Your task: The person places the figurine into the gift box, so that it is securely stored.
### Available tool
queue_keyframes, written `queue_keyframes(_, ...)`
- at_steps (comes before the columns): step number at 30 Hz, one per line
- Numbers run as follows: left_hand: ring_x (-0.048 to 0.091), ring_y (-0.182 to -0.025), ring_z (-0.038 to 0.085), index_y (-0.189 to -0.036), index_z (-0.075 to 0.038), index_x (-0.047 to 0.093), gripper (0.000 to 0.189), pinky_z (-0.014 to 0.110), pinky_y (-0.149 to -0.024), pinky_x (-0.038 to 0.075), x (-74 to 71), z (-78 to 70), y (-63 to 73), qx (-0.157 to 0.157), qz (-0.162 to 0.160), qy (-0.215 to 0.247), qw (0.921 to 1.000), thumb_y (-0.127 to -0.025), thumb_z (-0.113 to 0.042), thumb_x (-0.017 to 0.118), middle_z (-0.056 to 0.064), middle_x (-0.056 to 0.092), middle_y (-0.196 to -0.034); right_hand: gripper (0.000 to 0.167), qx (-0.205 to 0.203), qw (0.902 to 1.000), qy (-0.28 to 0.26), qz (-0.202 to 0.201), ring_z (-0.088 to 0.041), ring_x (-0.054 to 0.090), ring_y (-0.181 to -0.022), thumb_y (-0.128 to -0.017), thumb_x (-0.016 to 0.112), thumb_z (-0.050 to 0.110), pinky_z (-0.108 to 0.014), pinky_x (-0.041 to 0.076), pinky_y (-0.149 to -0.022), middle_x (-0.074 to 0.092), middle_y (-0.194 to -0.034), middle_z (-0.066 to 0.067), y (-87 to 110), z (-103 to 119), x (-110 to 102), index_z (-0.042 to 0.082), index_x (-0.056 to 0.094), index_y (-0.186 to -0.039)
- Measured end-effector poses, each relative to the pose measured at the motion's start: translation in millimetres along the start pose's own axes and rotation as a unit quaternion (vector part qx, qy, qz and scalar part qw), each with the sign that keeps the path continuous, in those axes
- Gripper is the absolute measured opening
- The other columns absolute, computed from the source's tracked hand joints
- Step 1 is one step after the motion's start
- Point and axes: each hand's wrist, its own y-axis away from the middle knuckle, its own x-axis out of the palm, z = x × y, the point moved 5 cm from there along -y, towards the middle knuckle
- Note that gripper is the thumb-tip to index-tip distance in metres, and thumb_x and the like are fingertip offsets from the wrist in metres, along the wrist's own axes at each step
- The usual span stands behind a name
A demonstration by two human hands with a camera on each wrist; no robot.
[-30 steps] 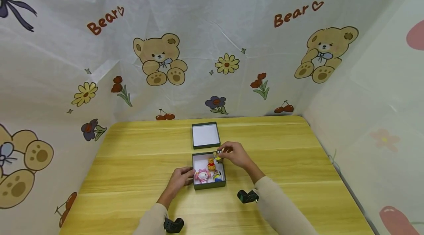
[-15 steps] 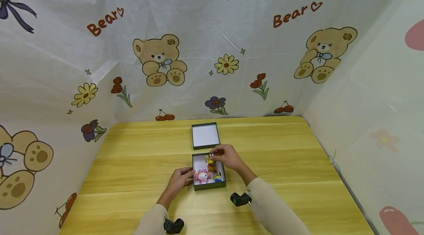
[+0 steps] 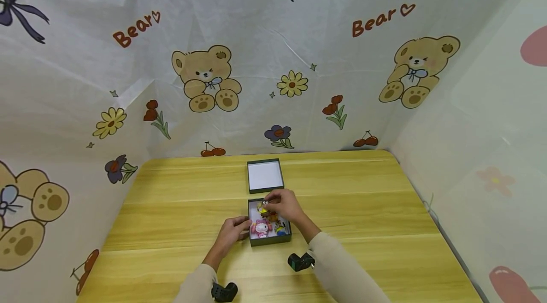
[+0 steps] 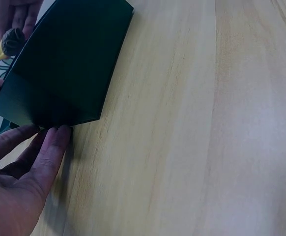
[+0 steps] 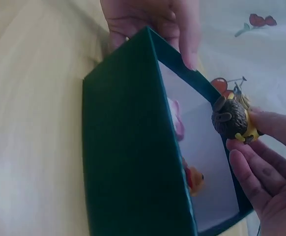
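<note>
My right hand (image 3: 284,204) pinches a small figurine (image 3: 262,208) with round white eyes over the far left part of an open dark green box (image 3: 271,241). In the right wrist view this figurine (image 5: 230,119) shows a yellow body and a brown, rough-textured part between thumb and fingers. My left hand (image 3: 233,230) holds the box's left wall, fingers outside and thumb at the rim. Inside the box lie a pink figurine (image 3: 261,228), an orange bear figurine (image 3: 272,217) partly hidden by the right hand, and a blue-and-yellow figurine (image 3: 280,229).
A shallow dark green lid (image 3: 265,175), white inside, lies just behind the box. Both stand on a wood-grain table (image 3: 192,194). A white wall covering (image 3: 256,122) printed with bears rises at the table's back edge. Black wrist devices (image 3: 301,262) sit by the sleeves.
My right hand has carried the yellow figurine leftward along the far side of the box, from its right corner to the left part. The left hand and the box have stayed in place.
</note>
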Motion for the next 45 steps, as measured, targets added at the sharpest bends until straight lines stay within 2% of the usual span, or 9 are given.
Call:
queue_keyframes(12, 0.064, -0.101, 0.026, -0.126, 0.017, 0.052, 0.050, 0.037, -0.083, 0.056, 0.6, -0.6, 0.6, 0.005, -0.002, 0.003, 1.0000, -0.097, -0.022, 0.059, 0.025, 0.063, -0.116, 0.009, 0.038, 0.9972, 0.028, -0.059, -0.009, 0.063, -0.066, -0.082, 0.076, 0.010, -0.024, 0.052, -0.055, 0.070, -0.079, -0.004, 0.1, -3.3, 18.5, 0.003, 0.073, -0.088)
queue_keyframes(22, 0.064, -0.101, 0.029, -0.124, 0.021, 0.050, 0.043, 0.042, -0.084, 0.056, 0.3, -2.7, -0.1, 0.004, 0.006, 0.013, 0.9999, -0.097, -0.011, 0.056, 0.030, 0.061, -0.115, 0.009, 0.067, 0.9905, 0.063, -0.102, -0.009, 0.059, -0.060, -0.081, 0.077, 0.009, -0.024, 0.049, -0.051, 0.069, -0.074, -0.004, 2.5, -4.1, 25.0, 0.002, 0.072, -0.082)
queue_keyframes(27, 0.063, -0.103, 0.028, -0.126, 0.018, 0.051, 0.048, 0.038, -0.084, 0.056, -0.4, -0.6, -0.6, 0.006, 0.004, 0.015, 0.9999, -0.096, -0.019, 0.059, 0.027, 0.062, -0.116, 0.009, 0.069, 0.9860, 0.105, -0.110, -0.009, 0.058, -0.064, -0.081, 0.077, 0.011, -0.025, 0.049, -0.056, 0.069, -0.074, -0.003, -0.6, -5.8, 27.5, 0.004, 0.072, -0.080)
queue_keyframes(34, 0.065, -0.097, 0.022, -0.123, 0.019, 0.053, 0.059, 0.034, -0.079, 0.058, -2.4, -3.5, 1.1, 0.049, 0.016, 0.017, 0.9985, -0.094, -0.031, 0.063, 0.023, 0.065, -0.110, 0.010, 0.086, 0.9793, 0.140, -0.118, -0.012, 0.060, -0.066, -0.083, 0.075, 0.013, -0.029, 0.052, -0.058, 0.069, -0.074, -0.004, -2.6, -7.0, 30.8, 0.003, 0.074, -0.081)
queue_keyframes(39, 0.064, -0.101, 0.024, -0.126, 0.017, 0.052, 0.053, 0.037, -0.083, 0.057, -1.8, 0.8, -1.3, 0.018, 0.004, 0.019, 0.9996, -0.095, -0.025, 0.061, 0.025, 0.063, -0.116, 0.011, 0.111, 0.9735, 0.165, -0.114, -0.013, 0.060, -0.068, -0.084, 0.074, 0.015, -0.030, 0.053, -0.060, 0.069, -0.077, -0.003, -4.6, -11.1, 35.7, 0.004, 0.074, -0.083)
queue_keyframes(45, 0.063, -0.101, 0.025, -0.127, 0.018, 0.050, 0.047, 0.039, -0.083, 0.056, -0.8, 2.4, -2.2, 0.007, 0.002, 0.015, 0.9999, -0.098, -0.018, 0.057, 0.027, 0.061, -0.118, 0.010, 0.109, 0.9682, 0.196, -0.110, -0.013, 0.062, -0.070, -0.083, 0.076, 0.016, -0.030, 0.054, -0.061, 0.069, -0.076, -0.002, -7.2, -15.2, 40.7, 0.006, 0.074, -0.080)
